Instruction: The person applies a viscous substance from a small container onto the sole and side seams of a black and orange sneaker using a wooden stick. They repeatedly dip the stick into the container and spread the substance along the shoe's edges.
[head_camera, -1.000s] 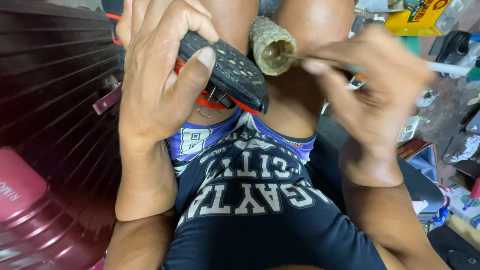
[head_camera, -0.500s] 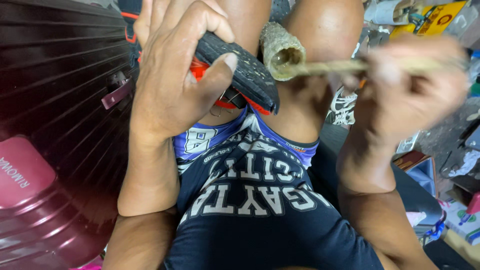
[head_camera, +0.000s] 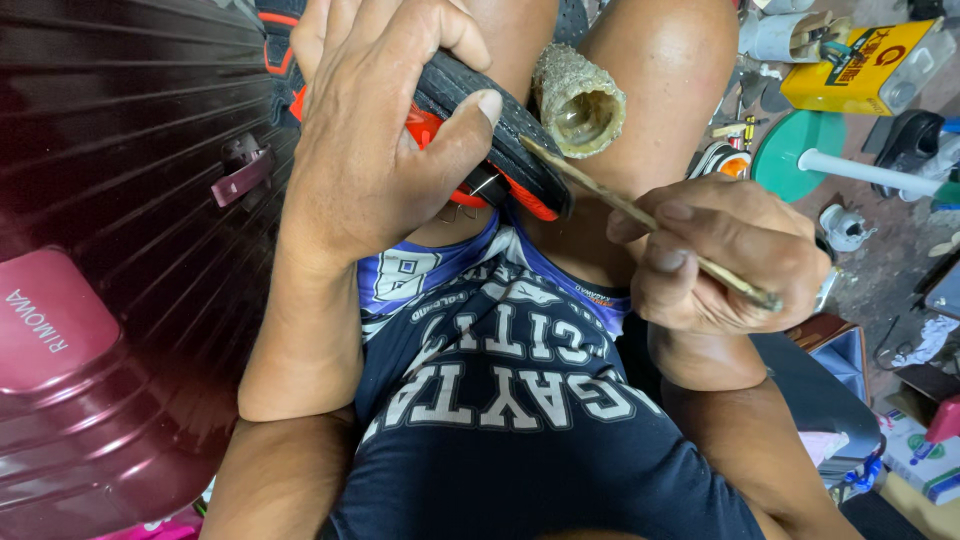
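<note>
Matt black rubber shoe sole, studded rough tread, glossy red-orange trim. Thin wooden stick, dry and matt. Crusted, gritty-sided glue pot, shiny wet inside. Glossy ribbed maroon hard-shell suitcase. Smooth knit jersey cloth, matt print. Glossy yellow metal tin.

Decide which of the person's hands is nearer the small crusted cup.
Left. The left hand grips the black shoe beside the cup; the right hand holds a thin stick below it.
</note>
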